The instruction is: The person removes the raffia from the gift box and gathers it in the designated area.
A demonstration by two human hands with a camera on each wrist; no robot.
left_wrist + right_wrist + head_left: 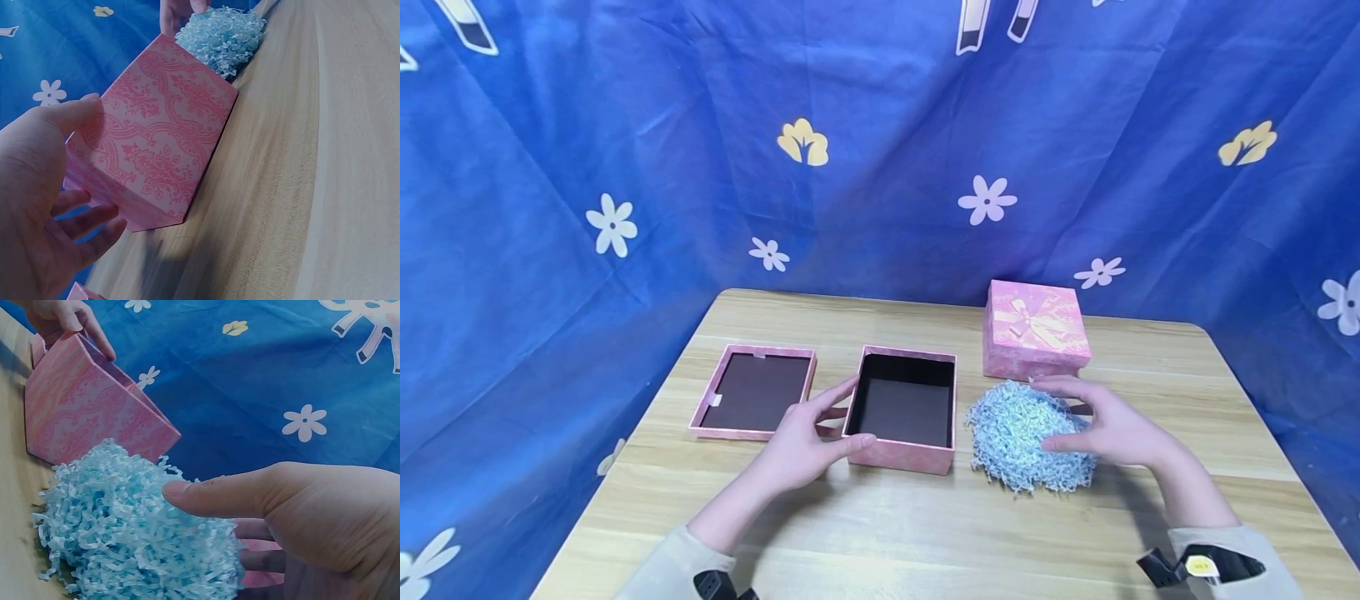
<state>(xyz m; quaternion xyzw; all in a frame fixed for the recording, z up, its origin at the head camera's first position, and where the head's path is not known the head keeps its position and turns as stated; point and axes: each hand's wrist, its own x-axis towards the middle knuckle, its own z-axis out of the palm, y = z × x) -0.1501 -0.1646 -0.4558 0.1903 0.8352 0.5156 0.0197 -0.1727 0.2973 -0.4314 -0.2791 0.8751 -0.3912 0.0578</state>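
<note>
Beside the open pink box [902, 457], with its black inside, my left hand [801, 437] holds the near left corner. Its thumb lies at the front rim and its fingers run along the left wall. The box's patterned pink front [165, 131] fills the middle of the left wrist view. A heap of light-blue shredded paper [1015, 433] lies right of the box. My right hand [1108, 425] spans the heap's right side, fingers spread toward the far edge. In the right wrist view the thumb touches the shreds [137, 531]; the other fingers are partly hidden behind them.
Left of the box lies its pink-rimmed lid [756, 392], dark inside facing up. A closed pink gift box [1037, 329] with a ribbon bow stands behind the shredded paper. Blue patterned cloth [880, 167] hangs around the wooden table [917, 533].
</note>
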